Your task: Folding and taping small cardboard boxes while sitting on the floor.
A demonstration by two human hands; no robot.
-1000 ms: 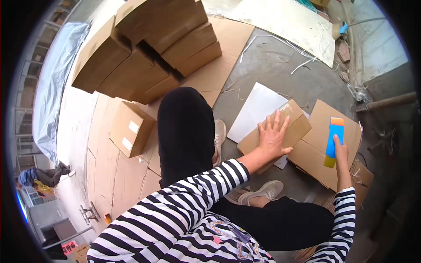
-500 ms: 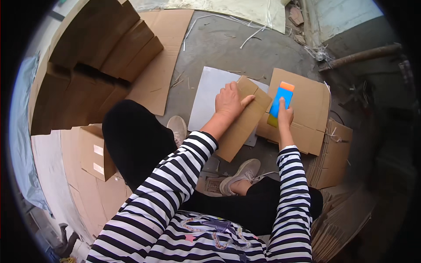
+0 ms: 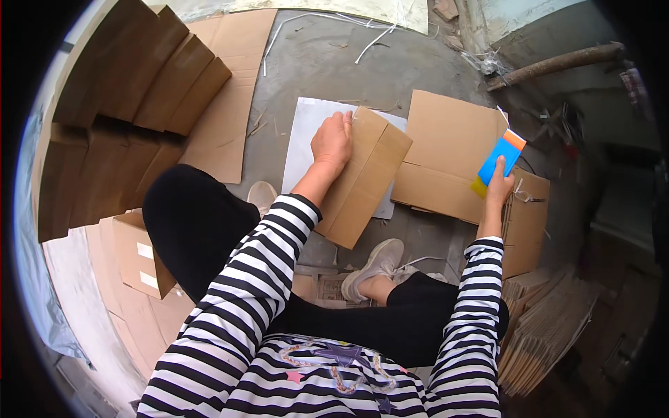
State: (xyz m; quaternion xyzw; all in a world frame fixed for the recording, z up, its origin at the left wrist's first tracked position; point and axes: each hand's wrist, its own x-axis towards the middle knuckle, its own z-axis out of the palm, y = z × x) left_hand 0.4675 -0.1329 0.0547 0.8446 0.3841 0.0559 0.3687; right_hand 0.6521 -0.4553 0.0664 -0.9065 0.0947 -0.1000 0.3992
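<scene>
My left hand [image 3: 333, 141] lies on the upper edge of a folded brown cardboard box [image 3: 367, 175] that rests tilted over a white sheet [image 3: 304, 143] on the concrete floor. My right hand [image 3: 499, 187] grips a flat blue, orange and yellow scraper-like tool [image 3: 500, 160], held above a flattened cardboard piece [image 3: 446, 150] to the right. Both sleeves are black-and-white striped. My legs in black trousers and pale shoes [image 3: 373, 266] sit below the box.
Stacks of folded brown boxes [image 3: 118, 111] fill the left side. A small assembled box [image 3: 139, 254] sits by my left knee. Flat cardboard bundles [image 3: 550, 327] lie at lower right. White straps [image 3: 334, 28] and a rusty pipe [image 3: 557, 63] lie on the far floor.
The view has swung so the stacks sit further left. My right hand has carried the blue tool off to the right, away from the box, while my left hand stays on the box.
</scene>
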